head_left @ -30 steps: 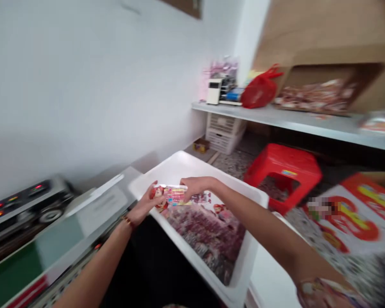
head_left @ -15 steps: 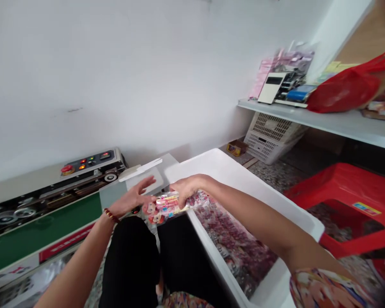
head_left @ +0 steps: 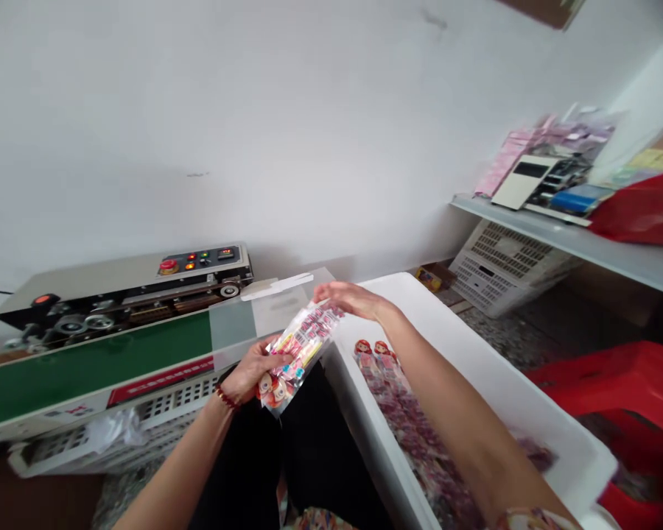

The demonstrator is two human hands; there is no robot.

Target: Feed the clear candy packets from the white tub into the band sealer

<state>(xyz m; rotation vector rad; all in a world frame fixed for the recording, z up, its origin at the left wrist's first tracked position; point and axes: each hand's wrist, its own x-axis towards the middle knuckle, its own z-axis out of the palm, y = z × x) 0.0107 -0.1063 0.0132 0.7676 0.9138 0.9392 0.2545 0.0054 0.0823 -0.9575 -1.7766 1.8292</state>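
Snugly, left hand (head_left: 253, 372) gripping glossy packaging (head_left: 308, 333), right hand (head_left: 352, 299) half-curled at its end.

Just right of the right hand (head_left: 349, 298), a tub (head_left: 414, 302) is carrying packets (head_left: 384, 386). Far to the right of both hands, a shelf (head_left: 635, 258) is bearing a small machine (head_left: 522, 180), pink packs (head_left: 505, 160) and a red bag (head_left: 646, 206). Below it, the floor (head_left: 478, 331) is carrying pale crates (head_left: 494, 261) and a red stool (head_left: 630, 386). Left of the left hand (head_left: 250, 374), beneath a green belt (head_left: 116, 358), another crate (head_left: 163, 406) is holding crumpled plastic (head_left: 116, 429).
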